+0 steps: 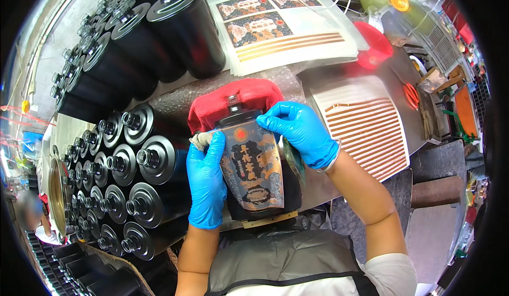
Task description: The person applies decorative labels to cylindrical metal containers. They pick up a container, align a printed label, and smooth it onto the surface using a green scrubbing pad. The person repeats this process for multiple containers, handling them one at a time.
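Observation:
A black bottle (pixel 237 117) with a clear glass neck lies tilted before me, its top end on a folded red towel (pixel 236 95). Across its face sits a dark decal (pixel 253 161) with gold and orange patterns. My left hand (pixel 207 184), in a blue glove, is along the bottle's left side, its thumb by the decal's edge and a beige cloth wad (pixel 201 140) in its grip. With thumb and fingers pinched, my gloved right hand (pixel 302 131) holds the decal's upper right corner. A greenish flap of sheet (pixel 292 161) hangs below that hand, partly hidden.
Several black bottles (pixel 151 158) lie stacked at left, necks toward me; more upright black bottles (pixel 185 28) stand behind. Printed decal sheets (pixel 297 25) lie at the back, a striped sheet (pixel 366 131) at right. Beyond are a red bowl (pixel 374 44) and red-handled scissors (pixel 411 95).

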### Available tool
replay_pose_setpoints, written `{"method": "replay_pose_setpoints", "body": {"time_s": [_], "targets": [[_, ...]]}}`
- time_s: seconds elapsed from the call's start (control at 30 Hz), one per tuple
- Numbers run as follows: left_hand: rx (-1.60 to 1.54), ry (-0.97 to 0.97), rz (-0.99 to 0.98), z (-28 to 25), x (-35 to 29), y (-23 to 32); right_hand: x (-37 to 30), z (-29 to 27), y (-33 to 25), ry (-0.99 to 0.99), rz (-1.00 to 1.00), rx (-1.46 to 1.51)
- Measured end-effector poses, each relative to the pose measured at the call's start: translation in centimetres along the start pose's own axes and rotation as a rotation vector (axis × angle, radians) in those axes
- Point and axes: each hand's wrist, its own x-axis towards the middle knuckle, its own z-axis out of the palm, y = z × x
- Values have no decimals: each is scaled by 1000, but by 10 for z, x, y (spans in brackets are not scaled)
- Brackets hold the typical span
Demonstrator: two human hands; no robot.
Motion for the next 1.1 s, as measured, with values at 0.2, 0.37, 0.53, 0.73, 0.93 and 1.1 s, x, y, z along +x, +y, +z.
{"method": "replay_pose_setpoints", "body": {"time_s": [0.2, 0.37, 0.53, 0.73, 0.93, 1.1], "targets": [[-155, -6, -147, 1, -1, -1, -20, -5, 5, -20, 305, 353], [-240, -138, -179, -22, -20, -10, -70, -2, 28, -124, 217, -55], [-46, -211, -114, -29, -37, -19, -86, 1, 37, -123, 237, 80], [-139, -276, -242, -27, -37, -16, -85, -3, 38, -167, 189, 123], [-138, -274, -217, -28, -37, -20, -85, -3, 44, -132, 182, 103], [-112, -268, -198, -27, -40, -19, -90, 1, 45, -65, 177, 77]]}}
